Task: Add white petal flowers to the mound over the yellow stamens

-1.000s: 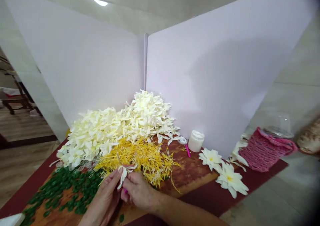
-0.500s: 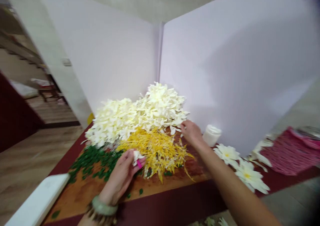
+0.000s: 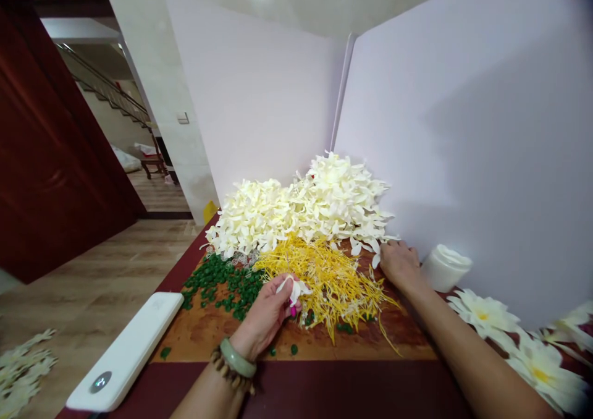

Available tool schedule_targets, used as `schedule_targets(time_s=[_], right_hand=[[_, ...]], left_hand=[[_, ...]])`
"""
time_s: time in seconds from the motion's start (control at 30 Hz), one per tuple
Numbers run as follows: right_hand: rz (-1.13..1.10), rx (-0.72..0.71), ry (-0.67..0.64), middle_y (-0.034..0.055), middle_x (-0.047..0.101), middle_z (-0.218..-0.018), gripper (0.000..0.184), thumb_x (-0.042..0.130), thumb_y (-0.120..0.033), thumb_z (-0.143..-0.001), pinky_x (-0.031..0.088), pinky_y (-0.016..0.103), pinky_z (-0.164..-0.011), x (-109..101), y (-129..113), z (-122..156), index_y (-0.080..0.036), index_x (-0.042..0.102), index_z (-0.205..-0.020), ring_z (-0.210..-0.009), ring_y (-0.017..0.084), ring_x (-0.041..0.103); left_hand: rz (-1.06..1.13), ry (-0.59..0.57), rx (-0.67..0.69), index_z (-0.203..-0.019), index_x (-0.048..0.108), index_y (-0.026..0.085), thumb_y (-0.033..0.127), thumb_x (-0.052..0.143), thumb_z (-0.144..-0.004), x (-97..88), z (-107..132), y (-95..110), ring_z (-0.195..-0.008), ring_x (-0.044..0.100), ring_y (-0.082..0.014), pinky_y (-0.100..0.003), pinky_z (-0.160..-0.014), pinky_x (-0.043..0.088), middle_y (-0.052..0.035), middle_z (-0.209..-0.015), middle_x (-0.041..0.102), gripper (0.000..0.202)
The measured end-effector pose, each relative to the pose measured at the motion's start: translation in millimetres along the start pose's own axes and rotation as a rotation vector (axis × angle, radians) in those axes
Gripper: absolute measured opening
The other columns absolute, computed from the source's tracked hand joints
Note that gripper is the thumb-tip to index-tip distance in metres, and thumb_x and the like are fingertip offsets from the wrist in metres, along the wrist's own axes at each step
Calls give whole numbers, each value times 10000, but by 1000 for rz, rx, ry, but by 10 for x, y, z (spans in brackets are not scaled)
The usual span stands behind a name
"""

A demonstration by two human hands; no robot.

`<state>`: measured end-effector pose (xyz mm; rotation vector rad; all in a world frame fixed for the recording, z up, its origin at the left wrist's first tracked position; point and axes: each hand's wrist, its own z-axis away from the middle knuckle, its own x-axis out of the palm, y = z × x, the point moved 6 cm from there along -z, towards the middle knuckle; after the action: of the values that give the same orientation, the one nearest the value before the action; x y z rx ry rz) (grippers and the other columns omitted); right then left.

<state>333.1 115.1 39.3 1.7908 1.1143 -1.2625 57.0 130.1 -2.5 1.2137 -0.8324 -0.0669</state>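
Between the thumb and fingers of my left hand (image 3: 269, 311), a small bunch of white petals (image 3: 297, 290) is pinched, with a bright magenta bit (image 3: 293, 311) below it. The hand is over the near edge of a heap of thin yellow strands (image 3: 324, 277). My right hand (image 3: 399, 261) rests palm down at the right edge of a big pile of white artificial petals (image 3: 333, 190). Its fingers are curled beside the outermost petals, and the fingertips are partly hidden, so what they hold cannot be made out. Small dark green pieces (image 3: 231, 283) lie left of the yellow strands.
White boards (image 3: 463, 128) stand behind the table. A white jar (image 3: 447, 267) and finished white flowers (image 3: 484, 313) sit right of my right arm. A long white device (image 3: 130, 351) lies at the table's left edge. More petals (image 3: 25, 366) are on the floor.
The camera view has turned left, so everything sits further right. My left hand still pinches the petals, and my right hand stays by the pile's right edge, now lower and flatter.
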Motion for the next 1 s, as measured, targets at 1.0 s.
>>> schedule_targets(time_s=[1.0], right_hand=[[-579, -250, 76, 13, 579, -636, 230, 373, -224, -804, 291, 214, -536, -219, -901, 380, -179, 578, -708, -573, 135, 489]], left_hand=[[147, -41, -168, -993, 591, 100, 401, 459, -809, 157, 75, -37, -741, 602, -161, -328, -789, 460, -101, -860, 613, 377]])
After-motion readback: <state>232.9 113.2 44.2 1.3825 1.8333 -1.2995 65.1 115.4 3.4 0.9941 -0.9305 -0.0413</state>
